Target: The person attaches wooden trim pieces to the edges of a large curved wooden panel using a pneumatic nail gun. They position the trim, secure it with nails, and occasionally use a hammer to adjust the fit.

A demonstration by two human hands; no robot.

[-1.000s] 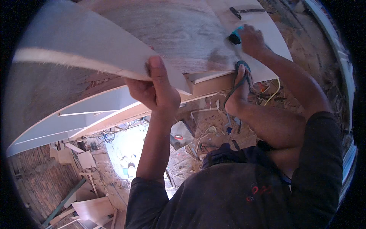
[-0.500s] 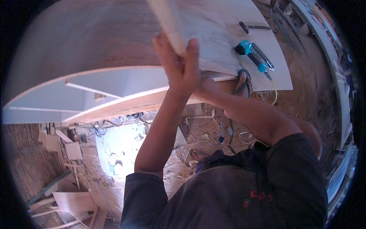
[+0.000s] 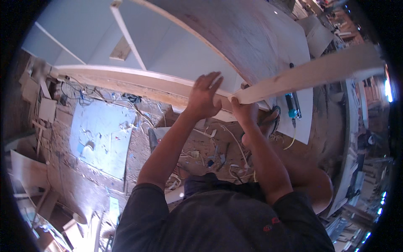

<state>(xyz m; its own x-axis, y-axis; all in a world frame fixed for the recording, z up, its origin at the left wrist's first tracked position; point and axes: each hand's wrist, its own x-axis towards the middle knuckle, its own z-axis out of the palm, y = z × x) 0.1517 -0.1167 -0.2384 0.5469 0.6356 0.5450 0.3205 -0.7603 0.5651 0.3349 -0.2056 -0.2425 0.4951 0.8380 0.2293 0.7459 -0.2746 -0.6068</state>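
Observation:
A pale wooden plank (image 3: 302, 77) slants up to the right across the view, its far end blurred. My right hand (image 3: 244, 112) is closed around its near end, thumb on top. Beside that end, my left hand (image 3: 204, 95) is open with fingers spread and nothing in it. Its fingers reach over the front edge of a large wooden cabinet frame (image 3: 126, 80) with a pale blue inside; contact with the edge is unclear. A brown plywood panel (image 3: 235, 33) covers the frame's far side.
Partly behind the plank, a teal nail gun (image 3: 291, 110) with a yellow hose lies on a white sheet (image 3: 303, 126). My sandalled foot (image 3: 275, 119) is near it. Offcuts, cords and scraps litter the floor around a pale board (image 3: 103, 140). Wood pieces (image 3: 29, 168) pile up at the left.
My left hand has let go of the plank, which now rests in my right hand. The plank has swung from pointing away to pointing right. The view has also turned.

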